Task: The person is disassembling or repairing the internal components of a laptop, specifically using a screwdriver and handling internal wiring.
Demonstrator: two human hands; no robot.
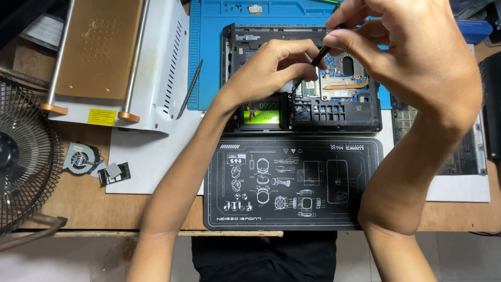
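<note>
The setting is an electronics repair workshop. A wooden tabletop (78,209) carries a blue repair mat (209,52) at upper centre and a black work mat (292,183) printed with white component diagrams at lower centre. An opened laptop chassis (339,112) with exposed circuit board and copper heat pipe lies between them. A metal screen-separator machine (115,57) occupies the upper left. A removed cooling fan (81,158) lies at left, beside a wire-guard desk fan (21,156). A metal pry tool (189,89) rests near the blue mat.

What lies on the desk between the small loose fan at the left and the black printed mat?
In the head view, a small grey part on a white sheet lies between the loose fan and the black mat.
</note>
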